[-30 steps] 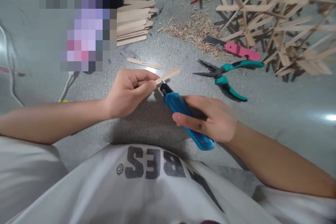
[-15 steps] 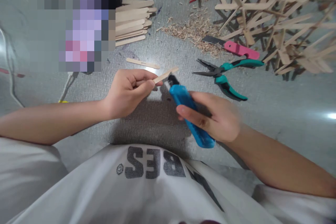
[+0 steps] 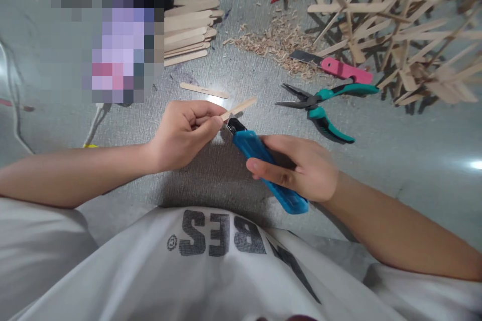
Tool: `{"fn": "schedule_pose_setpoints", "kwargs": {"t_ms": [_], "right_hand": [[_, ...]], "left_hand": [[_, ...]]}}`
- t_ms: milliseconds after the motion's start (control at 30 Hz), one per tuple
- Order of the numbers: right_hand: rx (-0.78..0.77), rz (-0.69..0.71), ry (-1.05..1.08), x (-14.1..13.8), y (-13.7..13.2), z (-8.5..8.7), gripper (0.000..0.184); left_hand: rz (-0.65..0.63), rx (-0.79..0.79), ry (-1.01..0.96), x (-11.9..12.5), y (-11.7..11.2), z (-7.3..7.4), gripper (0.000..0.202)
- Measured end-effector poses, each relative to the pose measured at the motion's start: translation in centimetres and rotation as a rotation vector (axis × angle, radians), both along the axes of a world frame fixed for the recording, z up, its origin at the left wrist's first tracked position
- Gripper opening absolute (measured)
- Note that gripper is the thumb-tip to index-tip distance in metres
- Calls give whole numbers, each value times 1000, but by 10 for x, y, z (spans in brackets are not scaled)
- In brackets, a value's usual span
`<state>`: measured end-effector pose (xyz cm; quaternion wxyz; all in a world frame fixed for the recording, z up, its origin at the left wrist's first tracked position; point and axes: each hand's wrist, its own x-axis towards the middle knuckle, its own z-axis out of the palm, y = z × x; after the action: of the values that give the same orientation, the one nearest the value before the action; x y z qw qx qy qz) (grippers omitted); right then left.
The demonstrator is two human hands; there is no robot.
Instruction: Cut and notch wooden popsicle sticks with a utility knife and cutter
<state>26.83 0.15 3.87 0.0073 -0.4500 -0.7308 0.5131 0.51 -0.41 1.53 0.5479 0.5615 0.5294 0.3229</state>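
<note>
Grasping wooden stick [image 3: 241, 107] in left hand [image 3: 192, 134], pinched between thumb and fingers, left of the spread pliers [image 3: 312, 102]. Gripping blue cutter [image 3: 269, 170] in right hand [image 3: 305, 168], below and left of the pliers, with tip held close at underside of stick. Cannot tell contact of blade with wood. Found near end of stick hidden in left hand. Could not make out the object under a pixelated patch [image 3: 120, 50], far left of the pliers, nor the left ends of the stack of sticks [image 3: 190, 30] beside it. Saw heap of sticks [image 3: 399, 25], above right of the pliers, cut off at top edge and blurred toward the right. Noted pink knife [image 3: 346, 69] just above the pliers, with blade on wood shavings [image 3: 273, 40]. Read upside-down "BES" and small "©" on white shirt [image 3: 150, 271], below left of the pliers; lost further lettering in a fold.
</note>
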Motion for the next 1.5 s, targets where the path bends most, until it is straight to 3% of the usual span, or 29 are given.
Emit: {"fn": "schedule_pose_setpoints", "kwargs": {"t_ms": [367, 567, 633, 833, 933, 1300, 1500], "right_hand": [[118, -7, 2, 5, -7, -6, 62], [29, -315, 90, 3, -8, 3, 60], [-15, -341, 101, 2, -8, 6, 61], [-3, -101, 75, 5, -7, 3, 52], [39, 20, 45, 4, -4, -2, 59], [47, 39, 8, 0, -1, -3, 67], [106, 4, 17, 3, -3, -6, 63]], "left_hand": [[-8, 41, 42, 0, 1, 3, 26], [27, -6, 13, 0, -1, 0, 24], [14, -14, 1, 0, -1, -2, 22], [-27, -7, -37, 0, -3, -4, 19], [-39, -9, -28, 0, -3, -3, 20], [-25, -15, -19, -1, -3, -3, 24], [-11, 11, 3, 1, -2, -3, 28]]}}
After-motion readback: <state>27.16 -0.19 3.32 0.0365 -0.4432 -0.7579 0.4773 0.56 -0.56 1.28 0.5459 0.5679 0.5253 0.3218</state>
